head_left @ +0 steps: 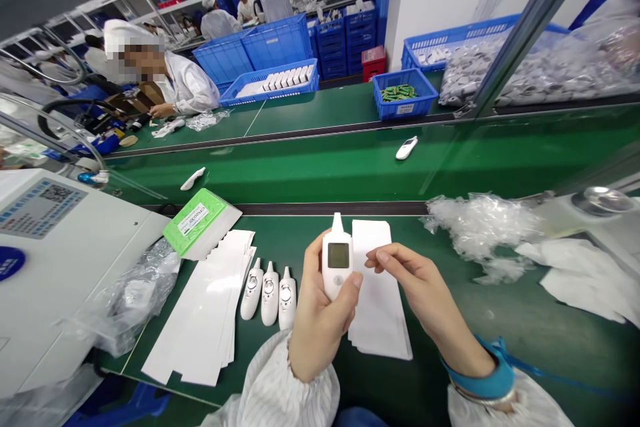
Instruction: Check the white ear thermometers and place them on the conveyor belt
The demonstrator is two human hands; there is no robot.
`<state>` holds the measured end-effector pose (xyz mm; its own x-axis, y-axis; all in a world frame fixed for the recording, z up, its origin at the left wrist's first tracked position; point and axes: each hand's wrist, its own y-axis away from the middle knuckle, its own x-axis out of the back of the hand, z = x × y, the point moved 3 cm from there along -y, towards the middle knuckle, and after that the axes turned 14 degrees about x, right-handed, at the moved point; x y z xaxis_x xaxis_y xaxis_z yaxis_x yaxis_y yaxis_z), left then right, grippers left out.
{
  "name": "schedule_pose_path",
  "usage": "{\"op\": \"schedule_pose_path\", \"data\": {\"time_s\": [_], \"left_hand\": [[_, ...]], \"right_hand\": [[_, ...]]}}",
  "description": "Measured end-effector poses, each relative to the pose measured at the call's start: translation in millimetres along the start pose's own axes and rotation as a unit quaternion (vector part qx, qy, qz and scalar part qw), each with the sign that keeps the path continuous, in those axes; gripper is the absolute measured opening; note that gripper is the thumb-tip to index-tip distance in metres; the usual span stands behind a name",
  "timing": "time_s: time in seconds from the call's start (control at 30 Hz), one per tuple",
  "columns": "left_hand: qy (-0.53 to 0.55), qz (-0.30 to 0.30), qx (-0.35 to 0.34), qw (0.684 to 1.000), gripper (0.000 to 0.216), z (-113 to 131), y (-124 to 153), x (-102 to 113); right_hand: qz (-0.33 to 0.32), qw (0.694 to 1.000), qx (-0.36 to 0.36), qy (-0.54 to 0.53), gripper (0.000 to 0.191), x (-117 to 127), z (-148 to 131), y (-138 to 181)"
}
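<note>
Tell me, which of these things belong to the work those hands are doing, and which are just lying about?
Seemingly part of the work:
the digital thermometer in the left hand
the white paper sheets beside the right hand
the three lined-up thermometers

Seemingly just lying about:
the crumpled plastic film
the green-topped pack
the blue crate of green items

Bright, even white light fills the scene, leaving only faint, soft shadows under the right hand (425,293) on the green worktop (500,327). Glare glints off the clear plastic film (475,227), and the wide lens bends the metal rails (45,60) near the edges.
</note>
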<state>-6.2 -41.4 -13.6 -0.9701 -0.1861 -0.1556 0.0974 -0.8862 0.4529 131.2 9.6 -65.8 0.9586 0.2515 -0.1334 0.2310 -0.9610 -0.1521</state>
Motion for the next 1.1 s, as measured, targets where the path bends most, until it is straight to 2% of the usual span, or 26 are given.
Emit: {"op": "schedule_pose_path", "data": {"time_s": [0.2, 0.3, 0.4, 0.5, 0.57, 0.83, 1.1], "left_hand": [[-0.012, 0.013, -0.004, 1.000, 0.052, 3, 4, -2], [-0.012, 0.013, -0.003, 1.000, 0.052, 3, 4, -3], [-0.015, 0.007, 0.001, 1.000, 0.054, 1, 3, -4], [-0.019, 0.000, 0.002, 1.000, 0.052, -1, 2, -5], [-0.014, -0.002, 0.004, 1.000, 0.051, -3, 2, -5], [-0.005, -0.011, -0.003, 1.000, 0.050, -9, 1, -4], [-0.007, 0.028, -0.041, 0.999, 0.049, -9, 4, -6]], "right_hand": [[-0.004, 1.000, -0.002, 0.009, 0.026, -1, 1, 1], [0.021, 0.999, 0.016, 0.025, 0.020, -2, -5, 3], [0.054, 0.993, 0.087, 0.050, 0.012, -5, -20, 1], [0.053, 0.982, 0.166, 0.068, 0.003, -12, -35, -3], [0.048, 0.978, 0.188, 0.077, 0.001, -15, -41, -6], [0.059, 0.970, 0.216, 0.099, 0.007, -19, -43, -10], [0.073, 0.970, 0.200, 0.118, 0.007, -20, -45, -8]]}}
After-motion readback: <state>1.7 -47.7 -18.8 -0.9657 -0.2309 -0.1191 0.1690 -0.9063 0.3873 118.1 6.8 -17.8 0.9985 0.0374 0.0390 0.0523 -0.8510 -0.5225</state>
